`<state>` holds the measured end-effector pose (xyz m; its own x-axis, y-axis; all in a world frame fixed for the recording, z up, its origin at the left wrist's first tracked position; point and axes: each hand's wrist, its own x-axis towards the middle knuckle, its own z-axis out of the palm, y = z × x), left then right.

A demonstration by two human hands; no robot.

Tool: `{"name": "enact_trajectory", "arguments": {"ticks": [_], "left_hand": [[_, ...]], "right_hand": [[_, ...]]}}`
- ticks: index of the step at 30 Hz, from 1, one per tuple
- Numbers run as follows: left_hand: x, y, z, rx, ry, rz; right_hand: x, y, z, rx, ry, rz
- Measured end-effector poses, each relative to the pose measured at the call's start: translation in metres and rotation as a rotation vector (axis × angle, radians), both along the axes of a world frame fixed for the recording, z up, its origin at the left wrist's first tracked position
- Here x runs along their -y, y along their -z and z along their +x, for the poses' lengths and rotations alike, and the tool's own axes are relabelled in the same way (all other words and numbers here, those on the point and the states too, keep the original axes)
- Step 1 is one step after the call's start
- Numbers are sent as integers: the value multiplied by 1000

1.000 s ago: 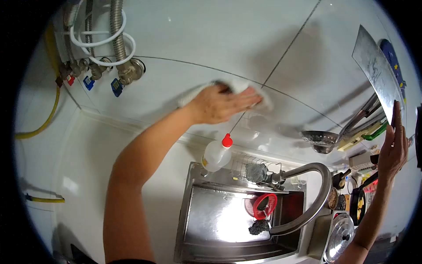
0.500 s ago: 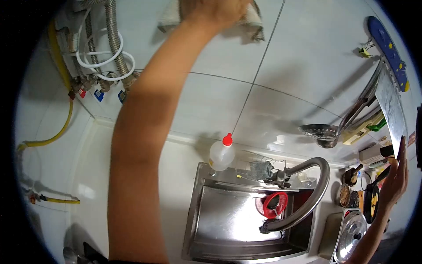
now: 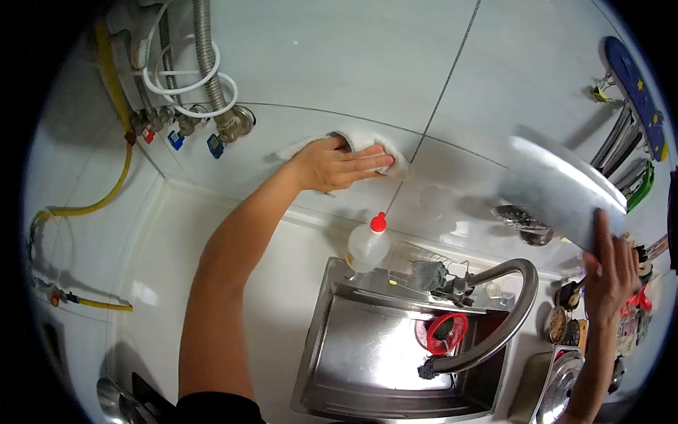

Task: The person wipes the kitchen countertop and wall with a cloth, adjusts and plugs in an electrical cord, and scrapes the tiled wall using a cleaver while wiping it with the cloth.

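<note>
My left hand point(image 3: 333, 166) is pressed against the tiled wall, its fingers over a pale cloth point(image 3: 382, 150) that lies between it and the tiles. At the right, my right hand point(image 3: 613, 279) grips the lower edge of a flat silvery panel point(image 3: 565, 187), blurred by motion. What kind of thing the panel is, I cannot make out. It partly covers a slotted skimmer point(image 3: 510, 214) and other utensils hanging on the wall. Below my left hand stands a clear bottle with a red cap point(image 3: 369, 247), at the sink's back corner.
A steel sink point(image 3: 360, 346) holds a red-rimmed strainer point(image 3: 446, 333) under a curved faucet point(image 3: 526, 297). Behind it is a wire rack point(image 3: 424, 272). Pipes and valves point(image 3: 226, 124) line the left wall, with a yellow hose point(image 3: 116, 194). A lidded pot point(image 3: 561, 385) stands at right.
My left hand and the cloth have come down the wall, closer to the bottle. My right hand has moved left with the silvery panel, which now shows broader. The view has shifted slightly.
</note>
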<state>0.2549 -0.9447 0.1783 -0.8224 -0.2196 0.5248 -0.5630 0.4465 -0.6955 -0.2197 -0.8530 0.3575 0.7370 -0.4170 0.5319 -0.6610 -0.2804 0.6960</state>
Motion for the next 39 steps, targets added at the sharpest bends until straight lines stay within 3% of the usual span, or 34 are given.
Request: {"name": "enact_trajectory", "arguments": {"ticks": [2, 9, 15, 24, 27, 29, 31, 33, 34, 37, 38, 39], "left_hand": [[8, 13, -1, -72, 19, -124], [4, 16, 0, -134, 62, 2], [3, 20, -2, -170, 38, 0], [4, 24, 0, -190, 50, 13], [1, 24, 0, -193, 37, 50], [-2, 22, 2, -179, 22, 151], [-4, 20, 6, -151, -22, 97], [0, 15, 5, -142, -76, 36], [-3, 0, 2, -165, -208, -18], [-6, -61, 4, -609, -260, -159], [2, -84, 5, -752, -167, -272], [8, -112, 4, -806, -155, -412]], "right_hand": [[20, 4, 41, -19, -144, -25], [63, 0, 114, -104, -179, 40], [81, -2, 110, -54, -255, 24], [87, -7, 106, -188, -216, 11], [92, -9, 102, -105, -236, -2], [89, -10, 102, -130, -197, 10], [84, -10, 99, -211, -202, -18], [83, -15, 75, -204, -55, 35], [78, -17, 70, -151, -77, 1], [63, -28, 61, 0, -208, 34], [60, -31, 41, 53, -75, 100], [60, -36, 36, -43, -138, -1]]}}
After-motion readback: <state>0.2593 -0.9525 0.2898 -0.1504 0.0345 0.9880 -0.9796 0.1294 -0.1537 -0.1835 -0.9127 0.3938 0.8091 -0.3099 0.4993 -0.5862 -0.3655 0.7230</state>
